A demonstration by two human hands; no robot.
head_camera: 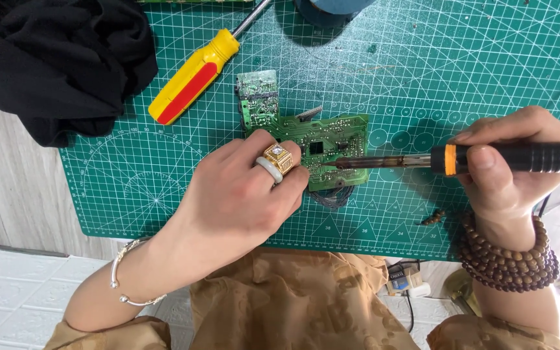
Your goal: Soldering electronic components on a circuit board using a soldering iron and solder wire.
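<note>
A green circuit board (322,136) lies on a green cutting mat (474,71), solder side up. My left hand (244,191), wearing a gold ring and a pale ring, rests on the board's lower left corner and presses it down. My right hand (507,165), with a brown bead bracelet on the wrist, grips a soldering iron (520,157) with a black handle and orange collar. The iron lies level, and its metal tip (341,163) touches the board's lower middle. A small tangle of dark wire (332,196) sticks out under the board's lower edge.
A screwdriver (192,78) with a yellow and red handle lies at the upper left of the mat. Black cloth (53,58) is bunched at the top left corner. A dark round object (332,10) sits at the top edge. A small brown bit (432,217) lies near my right wrist.
</note>
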